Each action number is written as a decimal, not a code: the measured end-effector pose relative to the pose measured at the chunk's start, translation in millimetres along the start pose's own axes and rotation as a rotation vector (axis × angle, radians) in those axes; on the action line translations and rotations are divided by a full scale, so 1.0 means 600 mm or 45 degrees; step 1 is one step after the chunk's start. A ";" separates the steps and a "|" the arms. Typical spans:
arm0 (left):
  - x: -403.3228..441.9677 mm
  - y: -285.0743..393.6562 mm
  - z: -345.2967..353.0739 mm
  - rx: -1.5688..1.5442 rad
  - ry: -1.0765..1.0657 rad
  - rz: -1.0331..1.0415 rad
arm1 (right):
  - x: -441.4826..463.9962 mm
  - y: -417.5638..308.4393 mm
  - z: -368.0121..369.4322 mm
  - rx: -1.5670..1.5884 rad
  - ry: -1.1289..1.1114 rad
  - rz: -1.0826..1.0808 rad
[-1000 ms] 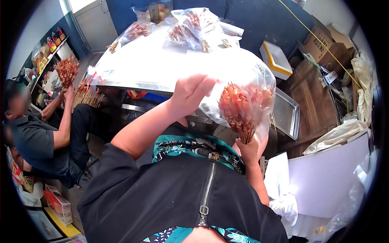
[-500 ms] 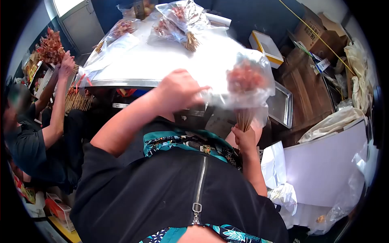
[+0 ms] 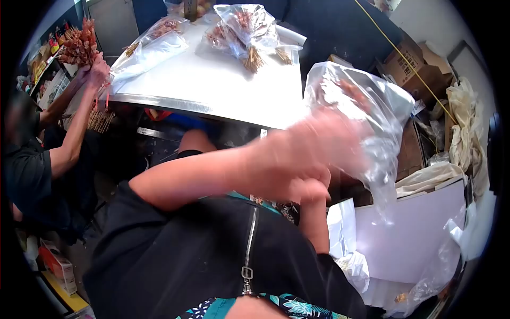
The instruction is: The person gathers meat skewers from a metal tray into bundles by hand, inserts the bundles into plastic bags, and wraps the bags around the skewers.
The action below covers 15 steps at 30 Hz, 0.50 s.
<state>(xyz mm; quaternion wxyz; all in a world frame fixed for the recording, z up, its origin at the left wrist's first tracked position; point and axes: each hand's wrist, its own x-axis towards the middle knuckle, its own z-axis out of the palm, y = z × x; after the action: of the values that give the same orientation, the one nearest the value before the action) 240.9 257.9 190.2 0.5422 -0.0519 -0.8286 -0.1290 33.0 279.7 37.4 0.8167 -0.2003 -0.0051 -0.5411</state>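
Food [image 3: 355, 94] shows inside a clear bag [image 3: 390, 119] beyond my left hand [image 3: 324, 143] and right hand [image 3: 313, 189], presumably for containment, though blur and overlap mean I cannot tell either grip.

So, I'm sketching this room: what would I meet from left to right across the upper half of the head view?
Skewers held by a co-worker → small bagged bunch → pile of bagged skewers → clear bag with reddish contents → cream cloth.

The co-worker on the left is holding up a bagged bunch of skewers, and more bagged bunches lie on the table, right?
Not quite: the head view shows the co-worker's bunch unbagged. Bagged bunches do lie on the table.
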 end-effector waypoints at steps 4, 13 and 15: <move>-0.150 -0.133 0.062 -0.292 0.108 -1.056 | -0.004 0.020 0.036 0.017 -0.199 0.013; -0.136 -0.155 0.076 -1.221 0.616 -1.261 | 0.022 0.029 0.075 -0.042 -0.562 0.109; -0.150 -0.169 0.052 -1.145 0.761 -1.291 | 0.028 0.016 0.080 -0.077 -0.624 0.077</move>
<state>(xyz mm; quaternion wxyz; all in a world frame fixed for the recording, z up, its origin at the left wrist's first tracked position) 226.8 173.8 80.4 0.5450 0.1573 -0.4352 -0.6992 58.3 284.0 82.6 0.8005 -0.3499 -0.1807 -0.4517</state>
